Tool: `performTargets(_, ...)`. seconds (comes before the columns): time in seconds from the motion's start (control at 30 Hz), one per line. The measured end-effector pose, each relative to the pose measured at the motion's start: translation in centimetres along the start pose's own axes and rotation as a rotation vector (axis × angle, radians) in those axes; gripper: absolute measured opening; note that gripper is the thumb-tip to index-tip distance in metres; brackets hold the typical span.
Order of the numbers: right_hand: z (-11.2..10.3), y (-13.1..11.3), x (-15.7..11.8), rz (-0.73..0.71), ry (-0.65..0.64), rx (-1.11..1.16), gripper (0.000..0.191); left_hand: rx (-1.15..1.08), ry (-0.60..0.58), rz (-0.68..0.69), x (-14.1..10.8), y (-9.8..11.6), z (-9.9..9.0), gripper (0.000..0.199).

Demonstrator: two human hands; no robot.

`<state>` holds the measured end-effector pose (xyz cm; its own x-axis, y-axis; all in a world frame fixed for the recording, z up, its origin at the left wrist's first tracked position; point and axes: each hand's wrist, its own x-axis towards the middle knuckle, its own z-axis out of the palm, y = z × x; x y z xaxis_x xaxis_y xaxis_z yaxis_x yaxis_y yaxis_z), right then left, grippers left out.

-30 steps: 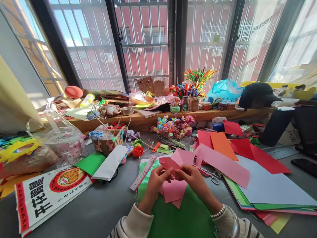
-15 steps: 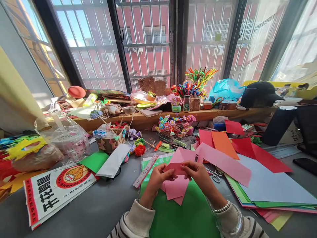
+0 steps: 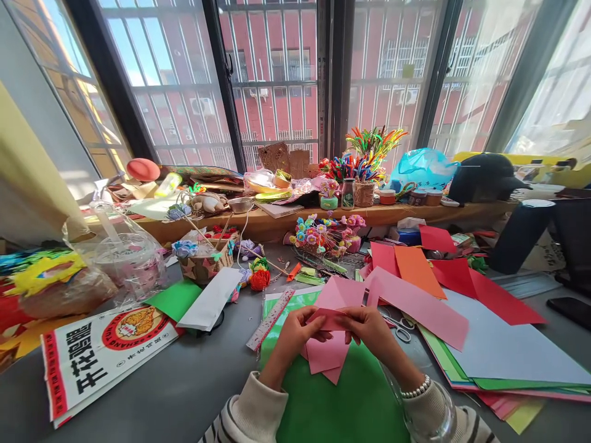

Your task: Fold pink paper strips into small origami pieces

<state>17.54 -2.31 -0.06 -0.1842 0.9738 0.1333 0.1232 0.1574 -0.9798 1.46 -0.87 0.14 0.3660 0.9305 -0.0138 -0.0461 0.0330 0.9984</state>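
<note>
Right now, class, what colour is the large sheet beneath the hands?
The large sheet is green; it shows best in the head view, at bottom centre.

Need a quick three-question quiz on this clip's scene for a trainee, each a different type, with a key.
1. Fill the gap: the left hand and right hand both hold a small piece of ____.
2. On which side is the beaded bracelet worn: (a) left, (b) right, (c) both?
3. True or false: neither hand holds the scissors.

Key: 1. paper; 2. b; 3. true.
</note>
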Motion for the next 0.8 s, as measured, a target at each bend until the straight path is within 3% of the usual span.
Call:
performTargets(0.33, -0.4, -0.4, 0.0, 0.060, -0.014, 0.240, 0.032, -0.070, 0.044, -0.071, 0.0, 0.4, 0.1, 0.036)
performTargets(0.57, -1.0, -0.8, -0.2, 0.092, -0.106, 0.249, 0.033, -0.157, 0.039, -0.081, -0.2, 0.4, 0.0, 0.040)
performTargets(0.8, -1.2, -0.8, -0.2, 0.060, -0.101, 0.204, 0.031, -0.112, 0.000, -0.068, -0.4, 0.9, 0.2, 0.035)
